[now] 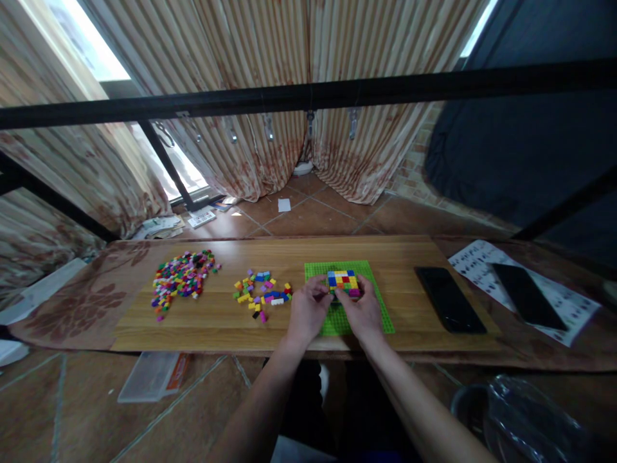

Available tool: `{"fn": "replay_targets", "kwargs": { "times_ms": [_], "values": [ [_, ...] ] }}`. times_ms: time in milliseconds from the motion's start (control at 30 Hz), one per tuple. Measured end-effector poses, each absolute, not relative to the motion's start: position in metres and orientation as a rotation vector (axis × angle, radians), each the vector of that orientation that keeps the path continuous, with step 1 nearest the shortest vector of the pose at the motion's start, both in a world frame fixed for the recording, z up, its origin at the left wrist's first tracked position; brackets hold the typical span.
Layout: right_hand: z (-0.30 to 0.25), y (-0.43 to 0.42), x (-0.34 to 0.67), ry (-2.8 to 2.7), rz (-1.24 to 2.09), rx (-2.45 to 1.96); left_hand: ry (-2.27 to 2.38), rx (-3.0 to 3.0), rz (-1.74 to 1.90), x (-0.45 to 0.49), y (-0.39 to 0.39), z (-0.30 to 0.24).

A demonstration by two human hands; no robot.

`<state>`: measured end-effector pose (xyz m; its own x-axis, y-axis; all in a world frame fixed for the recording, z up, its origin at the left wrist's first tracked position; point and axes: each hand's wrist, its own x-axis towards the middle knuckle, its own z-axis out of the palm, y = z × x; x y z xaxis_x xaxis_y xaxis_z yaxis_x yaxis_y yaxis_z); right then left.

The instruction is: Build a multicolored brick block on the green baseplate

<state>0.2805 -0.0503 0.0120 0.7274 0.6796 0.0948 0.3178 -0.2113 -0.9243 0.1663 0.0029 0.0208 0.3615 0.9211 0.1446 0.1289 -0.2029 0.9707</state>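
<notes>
A block of toy building bricks (343, 279) in blue, yellow, white, red and magenta sits over a green studded baseplate (383, 316). My right hand (362, 308) is closed around the right and near sides of the block, its thumb at the near edge. On the other side, my left hand (311, 307) has its fingers bent together by the block's left edge; whether they pinch a small piece is too small to tell. To the left lies a scatter of loose bricks (265, 297) in yellow, blue, white and pink.
A larger heap of mixed small bricks (182, 278) lies on the left of the wooden board (222, 337). Two dark phone-like devices (449, 299) are at the right, one on a printed sheet (475, 257). A black bar (308, 98) crosses beyond the table.
</notes>
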Motion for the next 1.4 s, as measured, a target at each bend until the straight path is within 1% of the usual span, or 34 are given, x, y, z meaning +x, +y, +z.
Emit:
{"fn": "replay_targets", "kwargs": {
  "times_ms": [400, 933, 1133, 1267, 1400],
  "values": [
    [0.016, -0.051, 0.278, -0.850, 0.336, -1.882, 1.067, 1.506, 1.006, 0.170, -0.004, 0.026],
    [0.011, -0.044, 0.277, -0.817, 0.339, -1.882, 1.092, 1.233, 1.054, 0.182, 0.002, 0.010],
    [0.008, -0.048, 0.286, -0.736, 0.429, -1.706, 1.074, 1.123, 1.036, 0.171, -0.005, 0.013],
    [0.012, -0.064, 0.297, -0.647, 0.373, -1.577, 1.110, 1.068, 1.022, 0.148, -0.018, 0.014],
    [0.018, -0.090, 0.296, -0.660, 0.380, -1.571, 1.131, 1.075, 0.975, 0.126, -0.037, 0.012]
  ]
}}
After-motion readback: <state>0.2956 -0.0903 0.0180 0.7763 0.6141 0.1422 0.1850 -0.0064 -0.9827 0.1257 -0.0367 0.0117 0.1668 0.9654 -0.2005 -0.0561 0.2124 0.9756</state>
